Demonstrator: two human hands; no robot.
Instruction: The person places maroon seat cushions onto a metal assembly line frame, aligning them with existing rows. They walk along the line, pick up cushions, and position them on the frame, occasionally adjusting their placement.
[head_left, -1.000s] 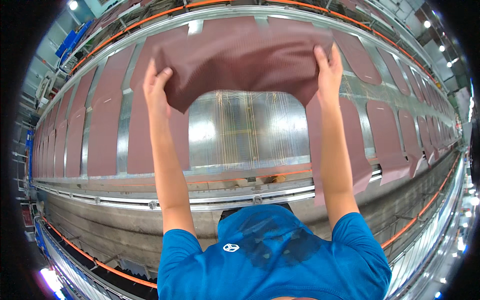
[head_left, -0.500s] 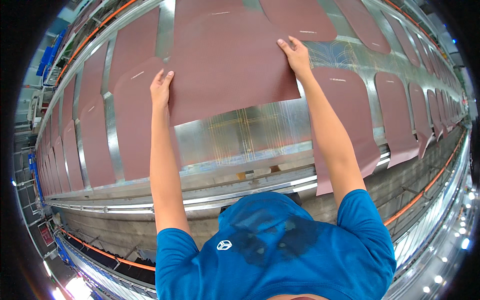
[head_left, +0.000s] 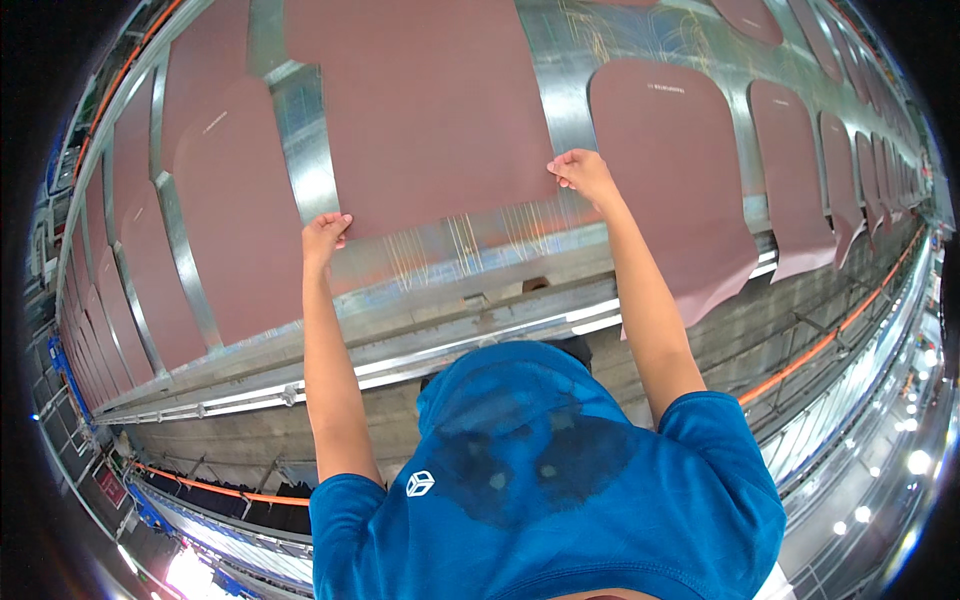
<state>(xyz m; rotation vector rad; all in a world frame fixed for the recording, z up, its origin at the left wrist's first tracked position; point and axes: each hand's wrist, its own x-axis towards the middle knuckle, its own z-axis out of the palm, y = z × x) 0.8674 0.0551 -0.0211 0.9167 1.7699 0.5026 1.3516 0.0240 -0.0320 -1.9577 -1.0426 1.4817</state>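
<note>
A large maroon panel of thin sheet material [head_left: 430,120] lies along the shiny metal table in front of me. Its near edge is pinched at both corners. My left hand [head_left: 327,238] is closed on the near left corner, thumb on top. At the near right corner my right hand [head_left: 583,176] is closed too, thumb and fingers pressed together on the edge. The panel's far end runs out of the picture at the top. Between my arms, a bare strip of metal table [head_left: 440,245] marked with fine yellowish lines shows below the edge.
A similar round-cornered panel [head_left: 670,170] lies to the right, its near end drooping over the table edge. Several more panels [head_left: 240,220] lie in rows on both sides. A metal rail [head_left: 240,402] runs along the table front. An orange bar [head_left: 830,345] stands off to the right.
Both hands have come nearer to me and moved from the panel's sides to its near corners. The panel now lies flatter and straighter on the table, and its near edge is nearly level.
</note>
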